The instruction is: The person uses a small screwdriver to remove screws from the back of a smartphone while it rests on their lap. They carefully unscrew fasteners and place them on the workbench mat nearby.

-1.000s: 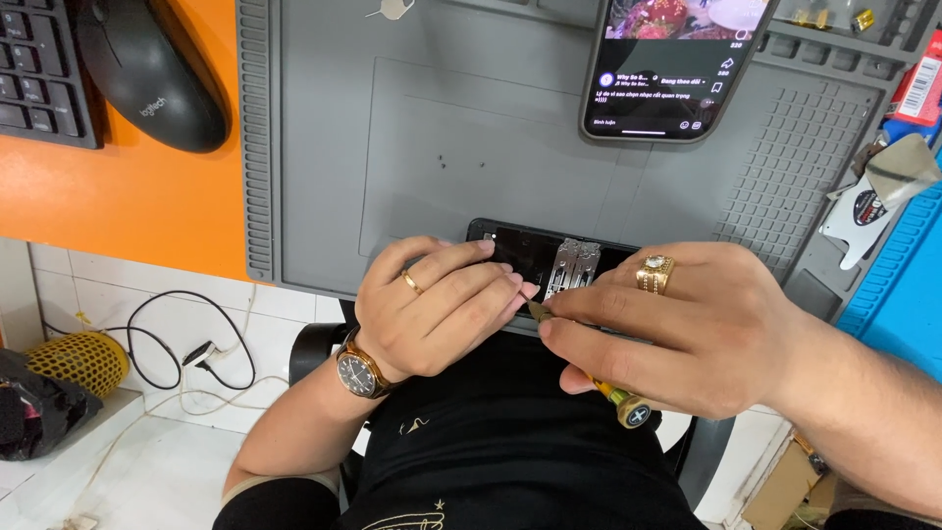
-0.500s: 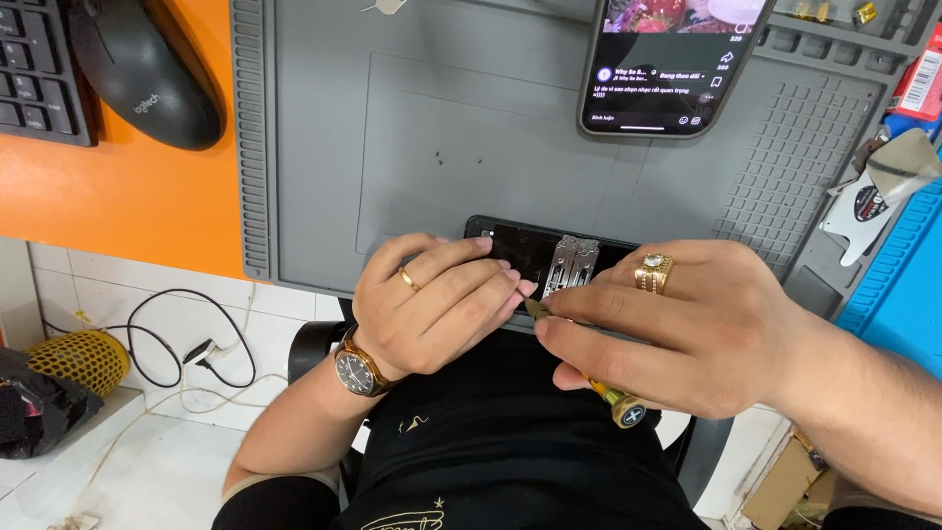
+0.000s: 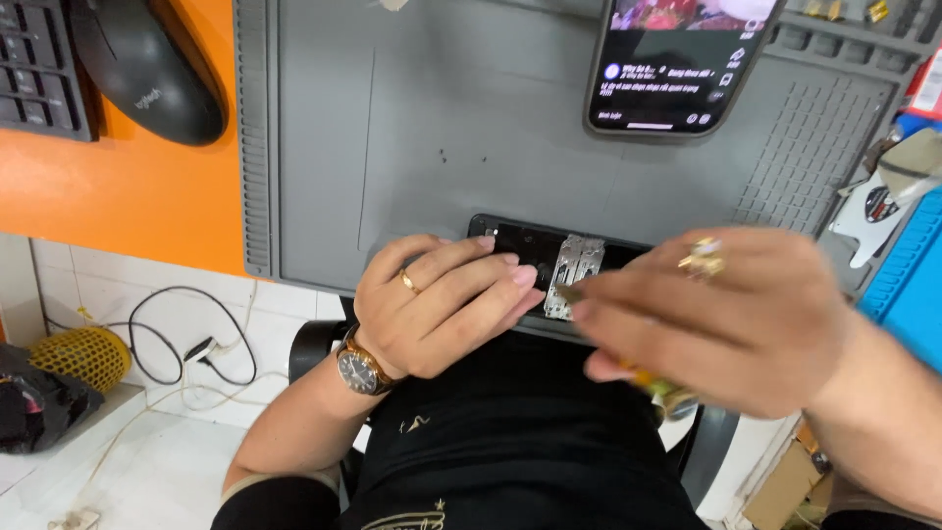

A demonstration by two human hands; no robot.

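Black opened phone under left hand, right hand gripping screwdriver

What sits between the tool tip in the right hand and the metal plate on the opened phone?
Nothing visible. The right hand, blurred, brings the tool to the metal plate on the opened phone. The left hand presses beside it, fingers left of the plate.

A mat lies on the worktop. An opened phone sits at the mat's near edge, between the left hand and right hand. Another phone lies behind it; mouse and keyboard lie left of the mat.
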